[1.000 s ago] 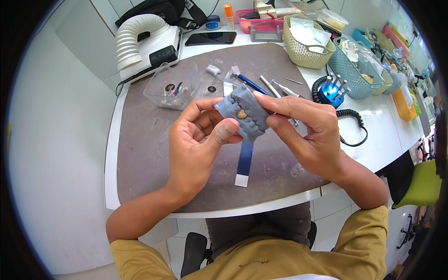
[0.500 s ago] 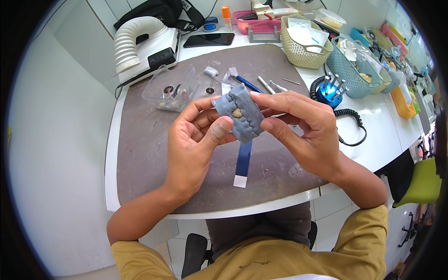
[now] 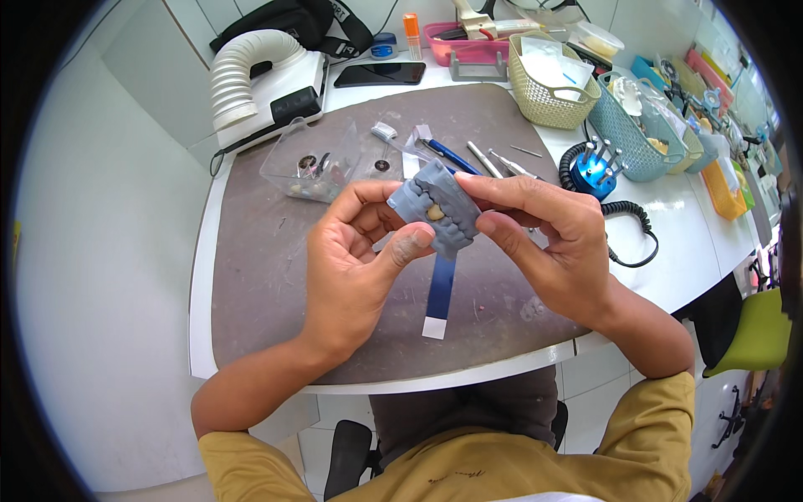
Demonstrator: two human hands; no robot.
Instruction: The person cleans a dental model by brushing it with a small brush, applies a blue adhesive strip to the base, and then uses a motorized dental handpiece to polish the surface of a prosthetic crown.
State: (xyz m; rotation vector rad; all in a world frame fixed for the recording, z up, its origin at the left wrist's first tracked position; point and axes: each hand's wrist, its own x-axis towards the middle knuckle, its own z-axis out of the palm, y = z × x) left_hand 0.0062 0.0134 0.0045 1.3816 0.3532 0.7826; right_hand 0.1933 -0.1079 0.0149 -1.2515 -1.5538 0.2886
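Where the bench runs beyond the left hand, at far left: a white unit with a ribbed hose [image 3: 251, 75]
Clear box: just past the left fingertips on the outer side, a clear plastic box [image 3: 280, 163] with small parts inside
Left hand: the left hand [image 3: 347, 263] grips the near left end of the model, thumb on the front, other fingers curled behind it
Phone: a dark phone [image 3: 379, 75] lies well beyond the left hand
Grey model: a grey dental model [image 3: 458, 199] is held up off the bench between both hands, tilted, its toothed side facing the wearer
Yellowish tooth: one yellowish tooth [image 3: 435, 212] sits in the grey row, near the left thumb tip
Model, just now: it has tipped slightly over the last half second while both hands kept hold, which suggests turning it for a look rather than tool work
Strip: a dark blue strip [image 3: 440, 289] with a white end lies below the model, between the hands
Pen: a blue pen [image 3: 456, 158] lies just beyond the model
Right hand: the right hand [image 3: 556, 222] pinches the model's right end between thumb and forefinger
Bur stand: a round blue stand [image 3: 592, 174] with metal pins is beyond the right knuckles, a black coiled cord [image 3: 640, 230] to their right
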